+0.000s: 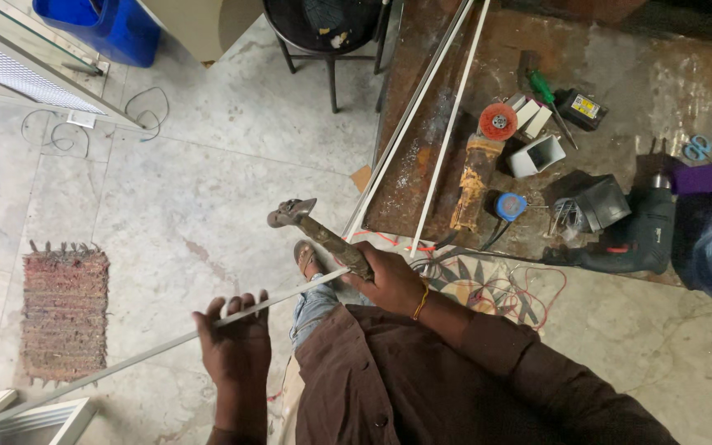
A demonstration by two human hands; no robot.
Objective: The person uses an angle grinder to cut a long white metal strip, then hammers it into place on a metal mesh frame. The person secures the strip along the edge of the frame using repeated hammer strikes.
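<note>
Above grey floor, left hand (236,350) grips rod (125,360), right hand (389,280) hammer (319,231).

A single head-worn camera looks steeply down the person's own torso at close range. The marble floor (208,189) fills nine o'clock, a rusty workbench (620,74) spans one to three o'clock, both hands sit near six.

Left hand (236,342) & right hand (389,280): fingers curled shut, arms bent.
</note>
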